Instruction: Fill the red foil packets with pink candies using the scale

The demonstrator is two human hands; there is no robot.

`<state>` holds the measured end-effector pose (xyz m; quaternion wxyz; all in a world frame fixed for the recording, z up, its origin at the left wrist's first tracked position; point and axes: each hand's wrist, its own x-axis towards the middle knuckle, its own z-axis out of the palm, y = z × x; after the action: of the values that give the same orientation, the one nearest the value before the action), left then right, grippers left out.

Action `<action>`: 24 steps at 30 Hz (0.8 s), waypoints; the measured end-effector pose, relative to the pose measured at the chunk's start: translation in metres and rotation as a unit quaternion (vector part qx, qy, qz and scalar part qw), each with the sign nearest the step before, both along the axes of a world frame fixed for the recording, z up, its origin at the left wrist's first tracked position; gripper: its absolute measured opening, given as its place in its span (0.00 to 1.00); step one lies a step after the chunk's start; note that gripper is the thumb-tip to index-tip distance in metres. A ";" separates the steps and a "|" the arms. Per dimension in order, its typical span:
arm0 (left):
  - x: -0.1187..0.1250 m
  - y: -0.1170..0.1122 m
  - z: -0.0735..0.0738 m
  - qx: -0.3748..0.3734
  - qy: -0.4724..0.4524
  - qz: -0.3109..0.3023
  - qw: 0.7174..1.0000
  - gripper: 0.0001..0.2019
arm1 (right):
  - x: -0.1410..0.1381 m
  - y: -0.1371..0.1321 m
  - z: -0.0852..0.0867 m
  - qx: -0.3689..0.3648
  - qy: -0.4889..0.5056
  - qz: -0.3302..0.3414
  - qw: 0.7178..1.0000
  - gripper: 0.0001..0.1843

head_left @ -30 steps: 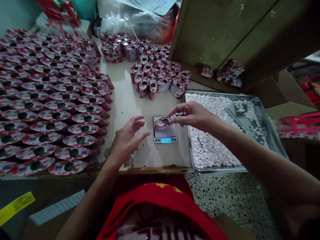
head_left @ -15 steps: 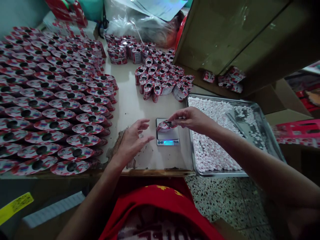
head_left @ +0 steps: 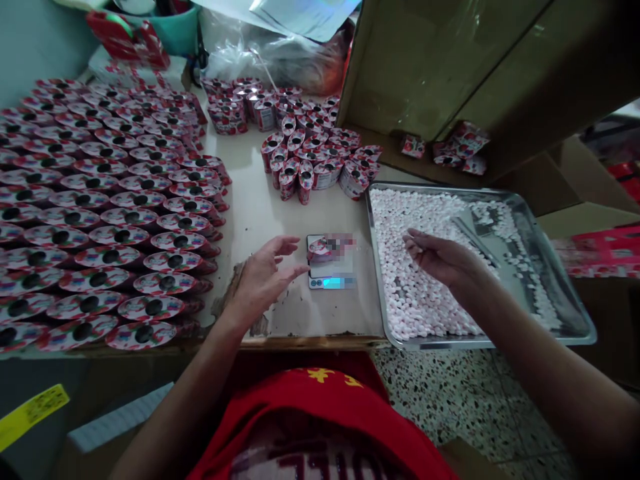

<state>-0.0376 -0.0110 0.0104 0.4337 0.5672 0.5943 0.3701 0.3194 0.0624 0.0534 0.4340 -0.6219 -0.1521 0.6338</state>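
A small digital scale [head_left: 331, 272] with a lit blue display lies on the table, and a red-and-white printed carton [head_left: 318, 249] rests on its plate; part of it is blurred. Just left of the scale, my left hand [head_left: 263, 277] is open, thumb and fingers apart, with nothing in it. My right hand [head_left: 445, 260] is over the metal tray [head_left: 575, 313], which holds a layer of small white pieces [head_left: 425, 300]. Its fingertips are pinched together above the pieces; whatever is between them is too small to make out.
Rows of standing cartons [head_left: 120, 237], each with a round hole on top, cover the table's left side. More cartons [head_left: 315, 150] stand behind the scale. A large cardboard box [head_left: 425, 67] rises at back right. A flat metal strip [head_left: 475, 240] lies in the tray.
My right hand has left the carton on the scale and moved right, over the tray. My left hand stays beside the scale, open. The view has shifted slightly.
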 end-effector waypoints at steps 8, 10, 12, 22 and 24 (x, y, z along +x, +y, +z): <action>0.011 0.002 0.015 0.013 0.041 -0.001 0.999 0.26 | -0.036 -0.005 0.013 0.090 0.035 0.181 0.979 0.07; 0.009 -0.001 0.013 0.011 0.050 0.007 0.999 0.27 | -0.049 -0.001 0.018 0.125 0.025 0.234 0.964 0.11; 0.008 -0.003 0.011 0.011 0.055 0.008 0.998 0.27 | -0.061 0.003 0.022 0.154 0.014 0.268 0.951 0.13; 0.016 0.001 0.009 0.009 0.041 -0.016 0.999 0.29 | -0.109 0.010 0.037 0.297 -0.206 0.491 0.793 0.10; 0.014 0.001 0.007 0.007 0.033 -0.017 0.999 0.30 | -0.115 0.010 0.037 0.323 -0.284 0.513 0.742 0.09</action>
<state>-0.0232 -0.0099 0.0176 0.4156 0.5921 0.5961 0.3484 0.2046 0.0728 0.0900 0.1547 -0.4235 -0.7605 0.4673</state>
